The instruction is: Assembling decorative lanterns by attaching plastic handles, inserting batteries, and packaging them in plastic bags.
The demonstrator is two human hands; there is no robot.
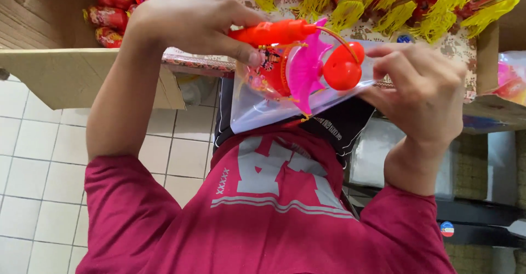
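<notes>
Seemingly both hands [192, 24] grip bagged lantern [298, 66].

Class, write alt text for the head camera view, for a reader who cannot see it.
Two bare hands hold a red and pink plastic toy lantern partly inside a clear plastic bag: the left hand grips its orange handle, the right hand holds the bag's edge. Behind, yellow-tasselled red lanterns lie in a cardboard box.

The floor [33, 142] has pale square tiles, a brown cardboard box [60, 74] stands at left, under bright even light.
</notes>
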